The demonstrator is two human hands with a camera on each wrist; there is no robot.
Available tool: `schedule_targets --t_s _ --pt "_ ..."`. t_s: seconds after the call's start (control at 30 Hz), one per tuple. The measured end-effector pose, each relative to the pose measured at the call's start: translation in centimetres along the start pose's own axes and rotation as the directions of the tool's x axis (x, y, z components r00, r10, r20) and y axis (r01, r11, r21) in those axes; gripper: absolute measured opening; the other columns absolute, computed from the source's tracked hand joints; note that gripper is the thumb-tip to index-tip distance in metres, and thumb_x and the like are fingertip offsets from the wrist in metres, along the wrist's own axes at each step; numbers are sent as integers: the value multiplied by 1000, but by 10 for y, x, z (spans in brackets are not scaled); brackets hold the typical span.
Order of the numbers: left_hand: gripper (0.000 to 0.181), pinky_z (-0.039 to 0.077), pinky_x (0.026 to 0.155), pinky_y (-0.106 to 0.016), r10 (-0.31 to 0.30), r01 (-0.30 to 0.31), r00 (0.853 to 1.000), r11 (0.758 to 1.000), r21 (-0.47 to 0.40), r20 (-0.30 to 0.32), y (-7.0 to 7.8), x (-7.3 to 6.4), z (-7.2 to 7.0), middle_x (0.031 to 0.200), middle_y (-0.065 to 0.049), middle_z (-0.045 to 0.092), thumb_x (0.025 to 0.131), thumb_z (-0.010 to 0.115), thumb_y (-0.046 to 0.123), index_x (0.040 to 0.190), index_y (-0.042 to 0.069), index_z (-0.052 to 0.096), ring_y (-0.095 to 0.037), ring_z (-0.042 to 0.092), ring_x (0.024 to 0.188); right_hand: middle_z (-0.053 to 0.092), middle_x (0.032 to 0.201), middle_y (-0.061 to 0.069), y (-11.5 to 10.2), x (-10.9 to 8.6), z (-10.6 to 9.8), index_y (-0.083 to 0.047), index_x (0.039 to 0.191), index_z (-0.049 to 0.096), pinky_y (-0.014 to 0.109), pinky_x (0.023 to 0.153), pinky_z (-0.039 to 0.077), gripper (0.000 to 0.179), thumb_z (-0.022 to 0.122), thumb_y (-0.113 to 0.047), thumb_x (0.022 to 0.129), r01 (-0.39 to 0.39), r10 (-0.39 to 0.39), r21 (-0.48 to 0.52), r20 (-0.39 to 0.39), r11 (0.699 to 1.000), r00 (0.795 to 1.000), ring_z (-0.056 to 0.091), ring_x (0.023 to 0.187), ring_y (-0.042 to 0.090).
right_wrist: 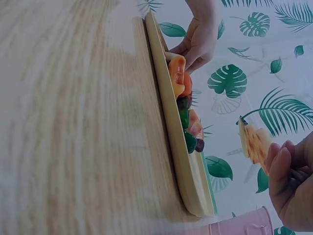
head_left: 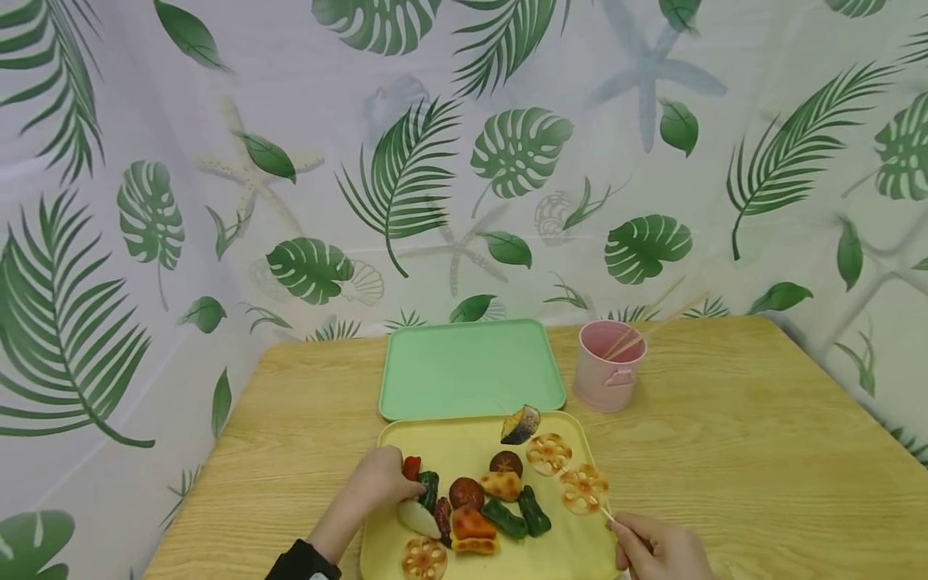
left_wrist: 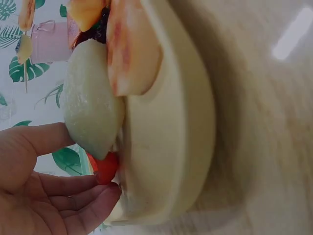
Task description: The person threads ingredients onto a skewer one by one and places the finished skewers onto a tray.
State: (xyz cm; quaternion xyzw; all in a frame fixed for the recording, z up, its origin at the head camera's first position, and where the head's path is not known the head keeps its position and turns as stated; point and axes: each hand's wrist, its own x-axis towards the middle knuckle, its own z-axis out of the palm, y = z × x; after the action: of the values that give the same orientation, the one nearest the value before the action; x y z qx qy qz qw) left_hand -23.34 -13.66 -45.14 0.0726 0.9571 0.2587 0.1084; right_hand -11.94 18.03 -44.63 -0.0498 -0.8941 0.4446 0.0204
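My right hand [head_left: 663, 548] pinches the bare end of a wooden skewer [head_left: 606, 512]. Threaded on it are two browned lotus root slices [head_left: 583, 488] and, at the far end, a yellow wedge with dark rind [head_left: 520, 424]. This skewer is held above the yellow tray's [head_left: 602, 557] right side. At the tray's left, my left hand [head_left: 383, 483] reaches down with thumb and fingers apart. Its fingertips touch a red piece [left_wrist: 106, 169], while the thumb lies against or behind a pale green wedge [left_wrist: 93, 98]. A dark green pepper [head_left: 428, 490] is beside the thumb.
Mushroom caps [head_left: 466, 493], green peppers [head_left: 535, 511], orange-yellow pieces [head_left: 473, 524] and another lotus root slice [head_left: 424, 559] lie on the yellow tray. Behind it is a green tray [head_left: 471, 366]. A pink bucket [head_left: 605, 383] with wooden sticks [head_left: 656, 324] stands at the back right.
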Motion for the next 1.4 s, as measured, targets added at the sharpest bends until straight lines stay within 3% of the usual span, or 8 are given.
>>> schedule_targets --t_s 0.3,0.5,0.73,0.93,1.0,1.1,1.27,1.4 --pt "13 32 47 -23 -38 37 999 998 -59 -20 -6 0 8 63 -5 48 71 69 3 71 0 56 -16 43 54 50 53 -13 6 -2 7 0 90 71 20 39 36 12 61 -5 87 123 -124 -24 -47 992 991 39 40 3" --pt "15 40 48 -25 -33 12 987 991 -130 -154 -10 1 7 72 -9 56 72 68 1 84 -5 61 -18 49 59 48 52 -15 7 -2 9 -1 88 71 20 38 34 10 62 -5 86 142 -145 -45 -72 989 987 37 39 3" --pt "25 44 50 -29 -12 -45 952 983 -179 -305 -5 6 -13 82 -16 63 71 65 1 95 -8 64 -22 54 65 46 52 -16 6 -3 9 -8 82 70 20 37 33 9 62 -5 86 171 -176 -69 -77 983 981 35 39 2" --pt "28 46 56 -32 6 -80 946 974 -214 -326 11 12 -31 91 -17 64 75 63 1 102 -5 65 -26 57 75 48 53 -14 -2 -5 9 -5 87 71 20 40 35 8 62 -5 86 120 -123 -49 -64 992 990 38 41 2" --pt "28 47 58 -33 20 -96 943 973 -211 -333 16 14 -35 94 -16 65 76 63 1 104 -5 65 -27 58 78 47 52 -14 -4 -6 10 -5 86 71 19 39 34 8 63 -4 86 136 -140 -50 -76 989 987 37 40 2" --pt "29 47 60 -33 33 -110 938 973 -204 -345 24 16 -40 96 -16 65 78 62 3 107 -3 65 -27 60 81 46 53 -18 -5 -8 13 -7 83 70 17 37 31 9 64 0 83 241 -247 -59 -134 969 960 34 39 -1" --pt "26 44 55 -29 41 -112 939 975 -192 -342 31 21 -43 91 -14 66 79 62 5 103 -2 67 -23 58 73 42 54 -24 -5 -10 18 -10 76 69 14 34 27 18 67 8 76 422 -428 -79 -235 903 873 29 37 -8" --pt "21 42 51 -27 54 -127 940 972 -199 -336 35 23 -41 86 -12 65 79 63 7 97 -2 68 -20 55 66 43 54 -24 -8 -12 21 -10 74 69 14 35 31 19 68 9 75 459 -457 -49 -233 887 858 32 38 -9"
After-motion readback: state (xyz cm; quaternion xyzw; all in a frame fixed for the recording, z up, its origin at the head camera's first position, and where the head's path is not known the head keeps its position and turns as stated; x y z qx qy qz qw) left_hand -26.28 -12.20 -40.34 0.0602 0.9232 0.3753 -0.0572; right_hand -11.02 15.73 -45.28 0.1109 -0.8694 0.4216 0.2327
